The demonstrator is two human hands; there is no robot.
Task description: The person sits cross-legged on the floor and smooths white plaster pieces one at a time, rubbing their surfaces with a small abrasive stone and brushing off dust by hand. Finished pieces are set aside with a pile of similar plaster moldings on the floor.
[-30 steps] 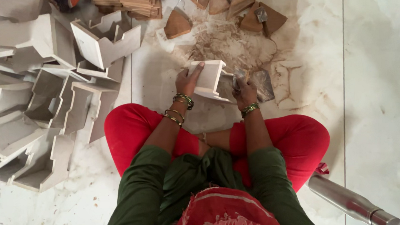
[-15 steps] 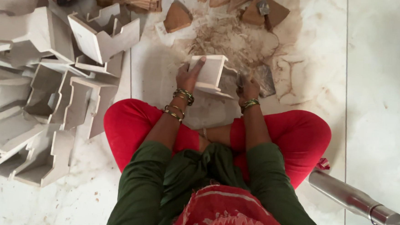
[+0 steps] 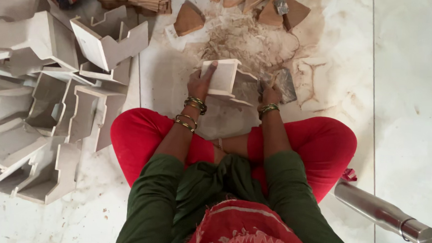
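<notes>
A smooth white angular block is being gripped on the floor by the left hand; a gritty sanding sheet is being clenched by the right hand. Powdery dust and stacked white blocks are lying around.

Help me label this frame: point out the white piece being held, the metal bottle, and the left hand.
white piece (image 3: 223,77), head view, its flat front face.
metal bottle (image 3: 383,214), head view, mid-body.
left hand (image 3: 199,83), head view, back of the hand.
</notes>
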